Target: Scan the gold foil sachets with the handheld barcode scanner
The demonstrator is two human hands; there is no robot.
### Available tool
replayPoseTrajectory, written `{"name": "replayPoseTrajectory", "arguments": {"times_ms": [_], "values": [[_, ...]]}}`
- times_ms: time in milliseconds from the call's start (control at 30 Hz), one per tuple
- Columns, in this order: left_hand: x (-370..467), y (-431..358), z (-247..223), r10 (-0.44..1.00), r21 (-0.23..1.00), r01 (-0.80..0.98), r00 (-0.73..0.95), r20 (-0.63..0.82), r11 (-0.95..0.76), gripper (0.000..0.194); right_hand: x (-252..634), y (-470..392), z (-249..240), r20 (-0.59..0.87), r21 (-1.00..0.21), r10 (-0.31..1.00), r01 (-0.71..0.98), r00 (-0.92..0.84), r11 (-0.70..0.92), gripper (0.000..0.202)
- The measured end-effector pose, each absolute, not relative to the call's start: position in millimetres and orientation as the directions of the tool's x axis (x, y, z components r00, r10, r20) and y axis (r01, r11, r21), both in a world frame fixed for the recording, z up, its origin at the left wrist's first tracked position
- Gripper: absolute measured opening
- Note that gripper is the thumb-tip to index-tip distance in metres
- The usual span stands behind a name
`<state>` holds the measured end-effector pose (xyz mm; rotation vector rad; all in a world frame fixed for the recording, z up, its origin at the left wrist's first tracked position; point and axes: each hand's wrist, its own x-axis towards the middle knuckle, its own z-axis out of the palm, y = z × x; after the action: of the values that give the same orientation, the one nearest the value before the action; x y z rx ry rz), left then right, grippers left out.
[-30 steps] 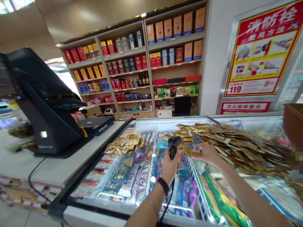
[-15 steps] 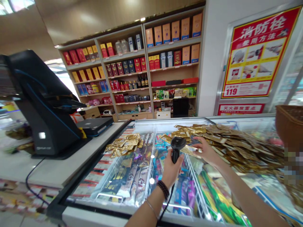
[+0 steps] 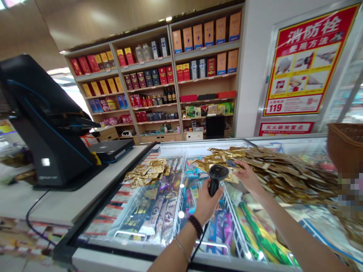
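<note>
My left hand (image 3: pixel 206 201) is wrapped round the handle of a black barcode scanner (image 3: pixel 218 172), whose cord hangs down past my wrist. Just to its right, my right hand (image 3: pixel 247 175) pinches a flat gold packet (image 3: pixel 233 176) close to the scanner's head, which partly hides it. Behind and beyond that hand spreads a large heap of similar gold packets (image 3: pixel 292 175) on the glass top. A smaller pile of gold packets (image 3: pixel 149 172) lies to the left of the scanner.
Under the glass of the chest freezer (image 3: pixel 93 247), wire baskets hold wrapped ice creams (image 3: pixel 150 215). A black scale terminal (image 3: pixel 64 151) stands on the counter at left. A brown woven basket (image 3: pixel 344 151) is at the right edge. Shelves of boxes (image 3: pixel 154 77) line the back wall.
The scanner and my left hand have shifted slightly right. My right hand has risen a little with the packet, which now sits more behind the scanner's head.
</note>
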<state>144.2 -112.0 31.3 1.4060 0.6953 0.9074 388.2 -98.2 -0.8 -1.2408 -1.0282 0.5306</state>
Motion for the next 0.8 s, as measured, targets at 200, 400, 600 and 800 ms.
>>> {"name": "replayPoseTrajectory", "arguments": {"times_ms": [200,400,600,800], "values": [[143.7,-111.1,28.8,0.834,0.994,-0.094,0.543,0.094,-0.051,0.065,390.0,-93.5,-1.2,0.418,-0.908,0.767,0.215,0.486,0.359,0.063],[141.7,-112.8,31.3,0.825,0.995,-0.095,0.558,0.084,-0.037,0.067,391.4,-91.6,-4.2,0.454,-0.891,0.739,0.242,0.497,0.385,0.055],[141.7,-113.8,33.5,0.82,0.993,-0.115,0.566,0.086,-0.025,0.067,391.2,-91.6,-4.8,0.45,-0.893,0.728,0.252,0.517,0.374,0.054],[142.8,-114.2,33.5,0.828,0.992,-0.129,0.555,0.082,-0.012,0.068,385.2,-94.0,2.2,0.395,-0.918,0.712,0.214,0.581,0.334,0.058]]}}
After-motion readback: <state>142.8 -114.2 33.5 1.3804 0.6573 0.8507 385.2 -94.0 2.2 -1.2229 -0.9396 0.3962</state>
